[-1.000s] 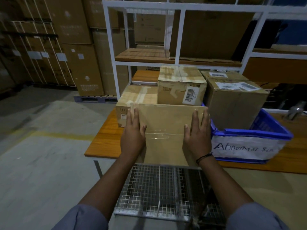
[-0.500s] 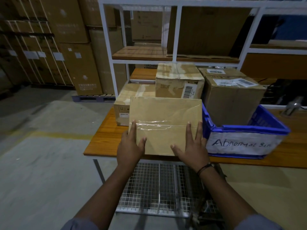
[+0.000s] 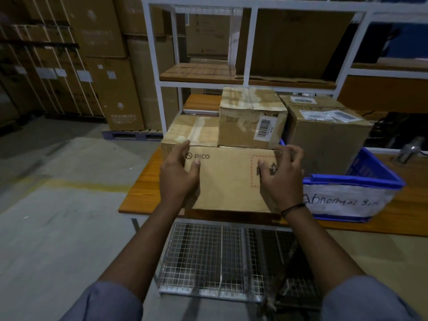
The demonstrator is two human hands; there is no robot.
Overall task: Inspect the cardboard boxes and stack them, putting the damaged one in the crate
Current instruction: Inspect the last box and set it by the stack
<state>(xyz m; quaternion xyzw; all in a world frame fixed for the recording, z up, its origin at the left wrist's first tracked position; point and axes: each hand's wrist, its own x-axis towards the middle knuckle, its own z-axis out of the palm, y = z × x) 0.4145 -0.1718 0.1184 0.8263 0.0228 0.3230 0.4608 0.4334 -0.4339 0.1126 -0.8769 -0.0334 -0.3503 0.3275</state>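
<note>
The left hand and right hand grip the ends of a flat cardboard box, thumbs on its printed face, holding it at the front edge of the wooden surface. A slipping grip could drop it onto the wire cart below, or it could nudge the stacked boxes behind. The blue crate sits just right. Tall cartons and a white rack fill the dim room.

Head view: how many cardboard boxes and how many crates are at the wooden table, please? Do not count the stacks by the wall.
Cardboard boxes: 5 (held box, low box, barcode box, labelled box in the crate, rear box partly hidden behind it)
Blue crate: 1
Total: 6
</note>
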